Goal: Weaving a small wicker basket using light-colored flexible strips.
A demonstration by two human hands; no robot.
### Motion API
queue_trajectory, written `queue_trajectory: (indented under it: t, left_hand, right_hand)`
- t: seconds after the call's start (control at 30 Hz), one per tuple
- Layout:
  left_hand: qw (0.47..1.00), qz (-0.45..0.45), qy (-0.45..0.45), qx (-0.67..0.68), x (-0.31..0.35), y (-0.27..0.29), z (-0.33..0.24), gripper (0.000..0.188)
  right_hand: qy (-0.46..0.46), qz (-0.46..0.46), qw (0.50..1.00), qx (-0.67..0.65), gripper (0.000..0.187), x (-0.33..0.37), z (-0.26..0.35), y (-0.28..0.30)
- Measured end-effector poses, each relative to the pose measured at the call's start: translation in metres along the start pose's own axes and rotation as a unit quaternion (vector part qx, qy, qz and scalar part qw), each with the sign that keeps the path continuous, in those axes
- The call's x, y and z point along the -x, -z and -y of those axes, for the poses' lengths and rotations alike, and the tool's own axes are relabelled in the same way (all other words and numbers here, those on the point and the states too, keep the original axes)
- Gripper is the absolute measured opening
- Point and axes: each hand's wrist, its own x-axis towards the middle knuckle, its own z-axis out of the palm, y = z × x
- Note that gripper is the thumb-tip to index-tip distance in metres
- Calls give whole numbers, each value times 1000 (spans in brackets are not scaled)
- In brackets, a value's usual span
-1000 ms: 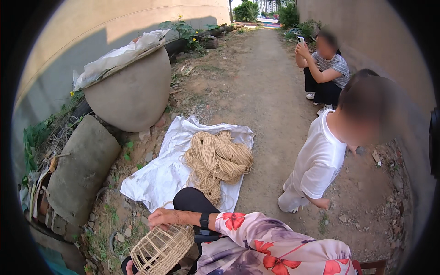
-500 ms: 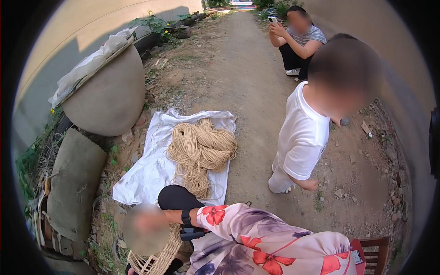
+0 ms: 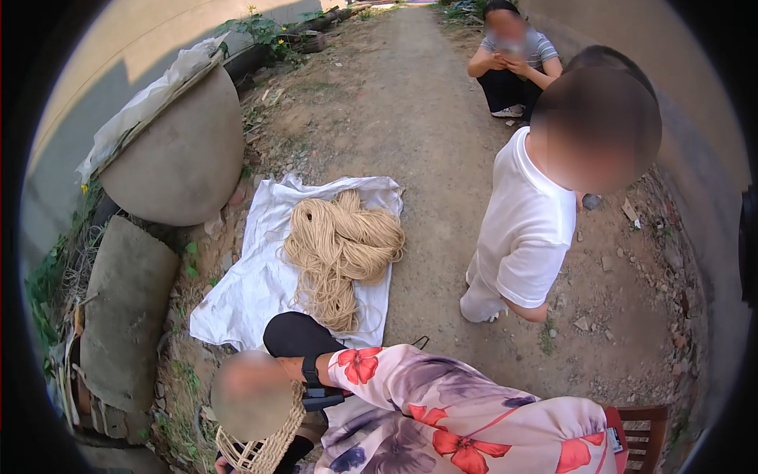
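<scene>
The basket [image 3: 282, 436] looks part woven, with gaps left. I can't tell if the right hand [image 3: 253, 394] or left hand [image 3: 221, 464] grips it.

Daylight is bright, with curved, black-rimmed fisheye edges.

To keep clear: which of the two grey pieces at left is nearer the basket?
The lower slab, uncovered; the rounded piece, topped with a white sheet, lies farther from the basket.
</scene>
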Motion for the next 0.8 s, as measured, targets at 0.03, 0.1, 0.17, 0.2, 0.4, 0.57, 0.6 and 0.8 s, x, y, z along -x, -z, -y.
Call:
queue_trajectory:
  t: [0.03,0.1,0.17,0.2,0.4,0.57,0.6,0.8]
  left_hand:
    - [1000,-2,-1,2,1,0,0,32]
    - [1000,-4,-3,0,2,1,1,30]
    - [1000,-2,-5,0,1,1,1,29]
    - [1000,-2,-6,0,1,2,1,29]
    - [1000,-16,-24,-2,0,17,8,26]
    - [993,-67,-48,79,9,7,4,35]
    - [993,-89,-80,9,7,9,3,35]
    - [843,-329,-194,-379,-16,76,49,16]
  right_hand:
    - [-1,-2,1000,7,31,-2,-1,0]
    - [-1,-3,1000,16,30,-3,-3,1]
    - [9,-2,1000,17,31,-1,-4,3]
    - [8,0,1000,18,31,0,-3,2]
    - [-28,9,998,-60,32,-3,-1,5]
    - [-60,46,997,-24,33,-8,-13,11]
    - [-86,37,995,21,32,-5,-9,15]
    - [-107,-53,993,9,27,12,-2,33]
